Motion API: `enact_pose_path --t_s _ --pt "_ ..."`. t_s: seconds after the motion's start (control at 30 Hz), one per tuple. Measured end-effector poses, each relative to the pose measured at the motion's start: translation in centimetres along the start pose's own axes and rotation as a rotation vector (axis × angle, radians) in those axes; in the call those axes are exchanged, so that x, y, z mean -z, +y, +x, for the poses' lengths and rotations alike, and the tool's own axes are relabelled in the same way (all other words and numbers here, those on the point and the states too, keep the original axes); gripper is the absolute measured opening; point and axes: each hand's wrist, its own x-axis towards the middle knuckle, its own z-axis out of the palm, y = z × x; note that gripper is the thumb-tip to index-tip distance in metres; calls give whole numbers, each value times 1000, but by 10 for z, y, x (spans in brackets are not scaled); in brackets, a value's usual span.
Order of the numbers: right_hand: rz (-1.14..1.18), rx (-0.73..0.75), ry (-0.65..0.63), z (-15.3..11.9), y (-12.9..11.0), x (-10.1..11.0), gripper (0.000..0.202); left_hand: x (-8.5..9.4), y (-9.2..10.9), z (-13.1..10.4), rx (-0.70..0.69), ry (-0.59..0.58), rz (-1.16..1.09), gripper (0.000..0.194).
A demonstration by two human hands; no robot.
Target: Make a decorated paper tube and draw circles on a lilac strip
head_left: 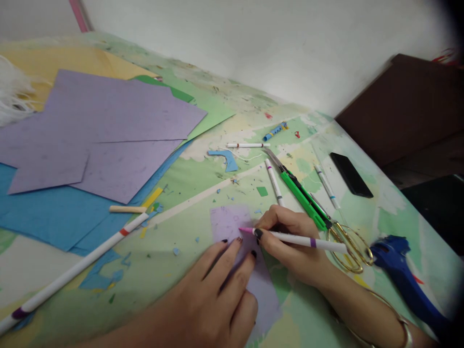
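Observation:
A narrow strip of purple paper (263, 290) lies on the table in front of me, with small marks near its far end. My left hand (221, 285) rests on the strip, fingers stretched out and pressing its left side. My right hand (292, 239) pinches a white marker (295, 238) with a purple band. The marker's pink tip touches the paper, or hovers just over it; I cannot tell which. Beyond my right hand lie a green box cutter (302, 198) and gold-handled scissors (350, 249), partly overlapping.
Purple sheets (119, 111) and blue sheets (108, 217) are stacked at left. A long white marker (76, 268) lies front left. A blue glue gun (402, 275) and black phone (351, 175) sit at right. Several capped markers and blue scraps (224, 158) lie on the patterned tablecloth (188, 193).

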Motion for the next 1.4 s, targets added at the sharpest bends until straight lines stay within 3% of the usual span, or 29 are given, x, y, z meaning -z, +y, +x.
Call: enact_pose_path --t_s 0.57,1.4 --pt "6 7 -41 2 -1 1 14 0 0 -3 -8 10 -13 16" --pt "7 48 35 2 3 0 15 0 -3 -1 -46 -4 24 12"
